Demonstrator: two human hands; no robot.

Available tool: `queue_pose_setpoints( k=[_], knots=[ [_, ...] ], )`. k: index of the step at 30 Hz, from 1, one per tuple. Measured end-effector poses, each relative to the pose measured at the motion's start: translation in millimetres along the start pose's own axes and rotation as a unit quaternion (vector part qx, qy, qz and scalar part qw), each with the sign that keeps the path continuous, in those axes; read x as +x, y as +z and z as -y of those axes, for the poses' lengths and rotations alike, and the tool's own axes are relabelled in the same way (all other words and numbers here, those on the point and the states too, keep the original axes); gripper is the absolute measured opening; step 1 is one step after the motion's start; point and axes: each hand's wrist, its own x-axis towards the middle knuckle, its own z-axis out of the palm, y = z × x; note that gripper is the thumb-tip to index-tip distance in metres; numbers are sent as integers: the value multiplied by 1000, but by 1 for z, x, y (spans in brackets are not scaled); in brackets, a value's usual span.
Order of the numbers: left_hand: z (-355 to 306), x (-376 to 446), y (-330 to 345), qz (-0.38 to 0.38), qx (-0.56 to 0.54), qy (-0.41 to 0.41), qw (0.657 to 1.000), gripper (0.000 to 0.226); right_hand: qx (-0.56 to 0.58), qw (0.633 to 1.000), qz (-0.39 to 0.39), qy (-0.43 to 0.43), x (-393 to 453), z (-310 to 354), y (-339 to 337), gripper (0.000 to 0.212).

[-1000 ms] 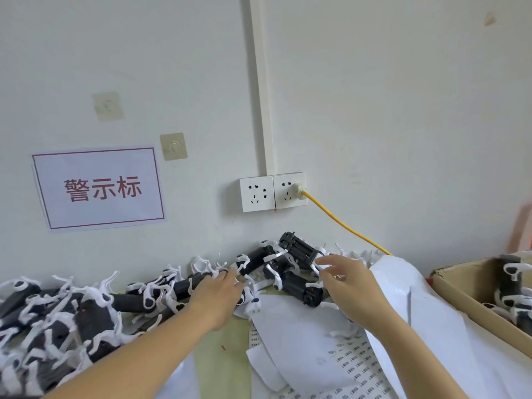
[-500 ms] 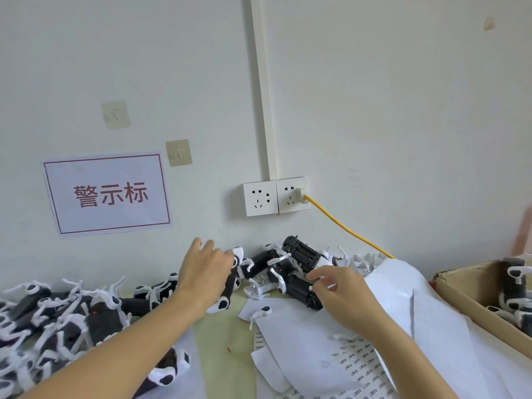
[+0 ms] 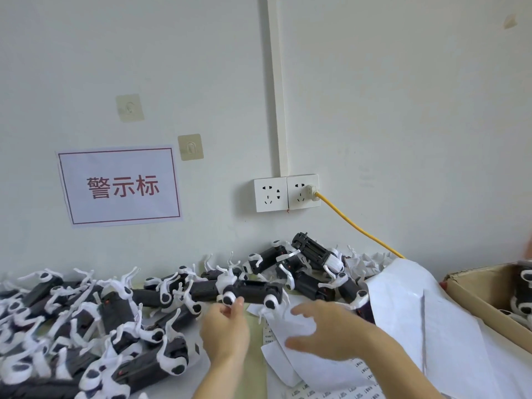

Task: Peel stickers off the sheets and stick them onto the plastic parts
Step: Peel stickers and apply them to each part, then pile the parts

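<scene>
Head cam, only view: person faces a white wall w/ a desk (image 3: 253, 367) pushed against it. Left hand (image 3: 226, 331) is raised a bit, fingertips pinching the white wheel end of a black plastic part (image 3: 253, 292) w/ white wheels & thin white prongs; part lies roughly level, held up above the desk just in front of the pile. Right hand (image 3: 328, 331) hovers beside it, fingers spread & loose, gripping nothing, above the white sticker sheets (image 3: 316, 367). Sheets lie at centre-right of the desk; rows of small printed labels show near the bottom edge, print too small to read. A bigger white sheet (image 3: 408, 309) is draped to the right, lapping over the side of a cardboard box (image 3: 475, 300) at the far right. Box is open-topped; inside, a few black-and-white parts (image 3: 522, 295), partly cut off by the frame edge, count unclear. Loose pile of parts (image 3: 86, 321) covers the desk's left side & runs along the wall to approx. the middle, jumbled on top of each other. On the wall: a sign (image 3: 119, 185) w/ red characters, two stick-on hooks (image 3: 190, 146), a double socket (image 3: 286, 192) w/ a yellow cable (image 3: 357, 226) plugged into its right half, running down-right behind the draped sheet.
</scene>
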Motion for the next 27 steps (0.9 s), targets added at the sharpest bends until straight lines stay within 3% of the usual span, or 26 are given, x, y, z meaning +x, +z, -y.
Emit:
queue_pose_setpoints(
  k=[3, 6, 8, 13, 16, 21, 27],
  knots=[
    [7, 3, -4, 16, 2, -28, 999, 32, -103, 991, 78, 18, 2, 11, 15, 102],
    [8, 7, -10, 36, 14, -46, 998, 24, -103, 989, 97, 45, 2, 16, 18, 98],
    [4, 3, -13, 53, 33, -46, 997, 2, -107, 988, 96, 52, 0, 18, 17, 84],
    [-3, -4, -14, 60, 37, 23, 997, 65, -83, 994, 38, 57, -3, 18, 9, 45],
    [-4, 0, -15, 59, 45, 40, 996, 59, -65, 997, -8, 38, -6, 12, -4, 46],
    [-7, 1, -18, 12, 30, 29, 999, 36, 37, 999, -1, 22, -21, -8, -33, 49],
    [-4, 4, -19, -16, 15, 10, 1000, 40, 282, 956, -78, 29, -34, -30, -53, 40]
  ],
)
